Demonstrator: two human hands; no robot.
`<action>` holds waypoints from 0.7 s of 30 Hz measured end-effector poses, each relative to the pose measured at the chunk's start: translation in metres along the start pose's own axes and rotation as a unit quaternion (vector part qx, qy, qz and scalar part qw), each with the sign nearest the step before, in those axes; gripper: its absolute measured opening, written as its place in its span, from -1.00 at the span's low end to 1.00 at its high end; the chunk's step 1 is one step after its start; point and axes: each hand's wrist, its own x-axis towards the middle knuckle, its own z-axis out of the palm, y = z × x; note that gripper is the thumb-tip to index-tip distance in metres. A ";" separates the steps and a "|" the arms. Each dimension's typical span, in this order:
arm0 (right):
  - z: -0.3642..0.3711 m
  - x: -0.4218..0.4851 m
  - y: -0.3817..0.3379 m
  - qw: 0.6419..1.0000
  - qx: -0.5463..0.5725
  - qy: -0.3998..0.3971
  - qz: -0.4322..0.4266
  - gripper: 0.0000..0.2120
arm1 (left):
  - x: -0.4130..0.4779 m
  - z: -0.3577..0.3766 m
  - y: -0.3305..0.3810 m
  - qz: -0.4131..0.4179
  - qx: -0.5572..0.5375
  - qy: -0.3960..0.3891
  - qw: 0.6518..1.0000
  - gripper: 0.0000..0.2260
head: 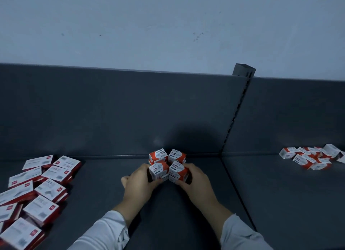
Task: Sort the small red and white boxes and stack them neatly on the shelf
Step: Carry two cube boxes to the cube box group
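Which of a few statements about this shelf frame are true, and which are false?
1. The left hand and right hand both grip the paper clip boxes at the middle of the shelf. True.
2. Flat boxes lie scattered at the left. True.
3. The right pile is neatly stacked. False: it lies jumbled.
4. The gripped boxes read STAPLES. False: they read PAPER CLIPS.

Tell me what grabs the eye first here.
The left hand and right hand grip a tidy block of paper clip boxes at the middle of the shelf. A jumbled heap of flat boxes sprawls at the left edge, and a smaller loose pile lies far right.
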 end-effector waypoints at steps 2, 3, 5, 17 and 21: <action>0.002 0.001 0.002 1.000 0.005 0.005 0.001 -0.51 | 0.001 0.002 0.000 -0.006 0.000 0.002 1.000 -0.67; 0.003 0.001 0.001 1.000 0.005 0.006 0.001 -0.51 | 0.002 0.003 0.000 -0.008 -0.001 0.004 1.000 -0.66; 0.002 0.002 0.000 1.000 0.001 0.004 0.004 -0.52 | 0.002 0.003 0.000 -0.013 -0.004 0.007 1.000 -0.67; -0.003 0.008 -0.012 0.994 -0.039 -0.083 0.059 -0.31 | -0.001 -0.006 0.013 -0.082 -0.057 -0.047 0.994 -0.54; -0.018 0.006 -0.009 0.993 -0.092 -0.070 0.035 -0.47 | 0.004 -0.011 0.026 -0.059 -0.019 -0.034 0.998 -0.52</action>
